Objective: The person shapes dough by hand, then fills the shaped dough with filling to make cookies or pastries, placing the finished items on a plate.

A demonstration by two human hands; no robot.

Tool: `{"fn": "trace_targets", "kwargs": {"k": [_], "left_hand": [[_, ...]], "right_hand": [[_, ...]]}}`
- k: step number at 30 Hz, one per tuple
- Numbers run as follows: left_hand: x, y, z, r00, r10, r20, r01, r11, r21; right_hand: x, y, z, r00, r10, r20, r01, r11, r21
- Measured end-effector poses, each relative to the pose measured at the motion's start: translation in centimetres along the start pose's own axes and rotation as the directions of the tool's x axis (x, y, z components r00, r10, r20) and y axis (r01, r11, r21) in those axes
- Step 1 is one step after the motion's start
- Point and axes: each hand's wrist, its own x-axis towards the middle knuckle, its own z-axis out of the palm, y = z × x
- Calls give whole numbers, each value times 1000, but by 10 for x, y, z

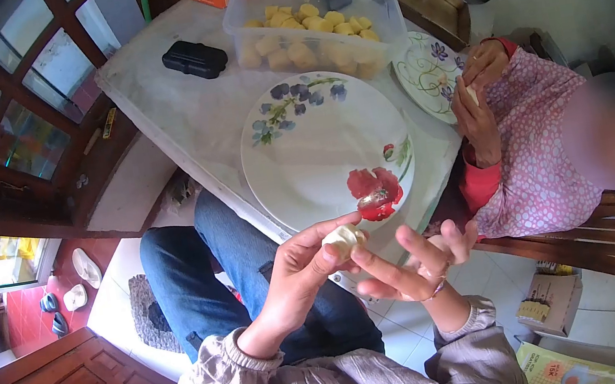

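A small pale lump of dough (344, 239) is pinched between the thumb and fingers of my left hand (300, 272), over the near edge of the table. My right hand (418, 264) is beside it on the right, its fingers spread and one fingertip close to the dough; whether it touches cannot be told. Just beyond both hands lies a large white plate (318, 158) with painted flowers. A clear plastic box (237, 12) behind the plate holds several yellow pieces (300, 54).
A person in a pink patterned covering (536, 126) sits at the right, both hands on a pale piece, next to a smaller flowered plate (419, 88). A black case (195, 59) lies on the table (147, 73) at the left. A cardboard box (556, 303) stands on the floor.
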Motion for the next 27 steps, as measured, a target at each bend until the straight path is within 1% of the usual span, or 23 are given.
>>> {"fn": "trace_targets", "kwargs": {"k": [1,2,4,5,6,8,9,10,12,13,14,16,17,18,20,22,23,24,25,26,27], "left_hand": [[1,-1,-2,1000,4,5,-4,1000,18],[1,-1,-3,1000,8,11,-9,999,38],[0,0,-5,1000,9,19,-10,998,56],[0,0,-5,1000,8,26,-10,997,73],[0,0,-4,1000,5,28,-7,997,73],[0,-1,-5,1000,20,8,-20,998,60],[1,1,-3,1000,20,6,-20,998,62],[1,2,-3,1000,29,12,-29,997,71],[0,2,-3,999,34,23,-36,996,80],[0,1,-5,999,32,32,-34,997,76],[0,0,-6,999,30,40,-33,997,72],[-2,-1,-7,998,35,56,-38,997,64],[-2,-2,-8,997,40,72,-44,998,54],[-2,-2,-9,997,37,73,-41,998,55],[1,-2,-9,989,56,133,-65,996,64],[2,-2,-8,988,59,144,-67,996,50],[2,-2,-8,987,64,148,-70,997,37],[2,-3,-9,987,63,149,-69,997,37],[3,-5,-11,986,65,155,-63,998,-21],[4,-6,-12,984,67,163,-55,995,-79],[3,-6,-10,985,65,163,-52,996,-79]], "right_hand": [[-6,4,1,1000,17,7,-17,998,59],[-9,4,3,1000,17,3,-17,998,58],[-8,2,3,987,161,-26,-156,976,153],[-4,5,2,995,93,26,-95,992,87],[-7,4,3,995,95,28,-97,992,85],[-15,0,6,971,235,50,-240,944,226],[-13,-1,6,957,288,30,-284,914,288],[-10,-4,6,957,288,29,-283,913,292],[-1,-13,3,877,430,215,-481,779,403],[-1,-17,1,842,458,285,-539,703,463],[-3,-16,2,842,460,283,-539,705,461],[-8,-13,4,915,385,120,-396,803,444],[-8,-17,-1,845,487,220,-528,699,482],[-4,-17,-3,844,490,221,-531,698,481],[4,-16,-6,836,438,330,-547,615,568],[-2,-19,-6,834,444,327,-548,600,582],[-9,-17,-5,897,373,238,-442,769,461],[-12,-16,-5,947,278,164,-317,895,313],[-13,-16,-5,960,238,146,-261,952,161],[-15,-14,-5,960,240,145,-262,952,160],[-20,-10,-6,970,214,117,-233,955,181]]}}
